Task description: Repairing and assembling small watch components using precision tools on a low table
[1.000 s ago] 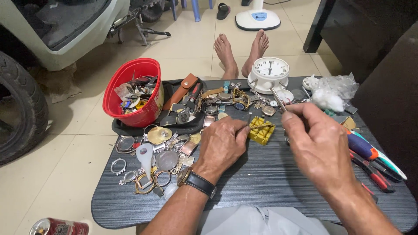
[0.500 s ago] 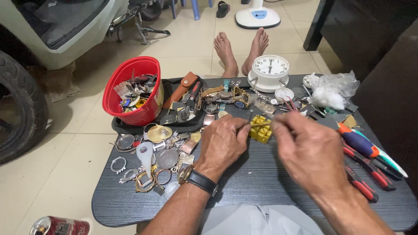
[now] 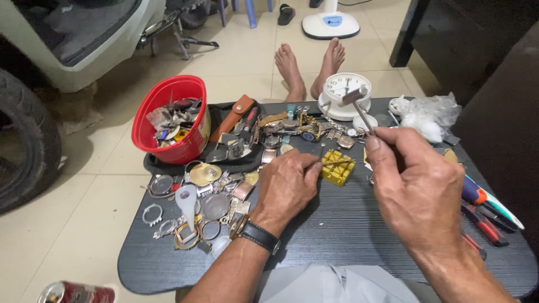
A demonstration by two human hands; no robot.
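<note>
From where I'm watching, my left hand (image 3: 287, 185) pinches a thin pin against the yellow block (image 3: 337, 166) while my right hand (image 3: 412, 185) grips a small hammer (image 3: 359, 106) raised just above that block, so an off-centre tap could bend the pin or catch my fingertips.

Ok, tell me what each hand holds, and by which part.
Right hand grips a small hammer low on its handle. Left hand steadies a thin pin on the yellow block.

Left hand (image 3: 287, 188) palm-down, fingers curled; right hand (image 3: 415, 188) raised, fingers pinched.
</note>
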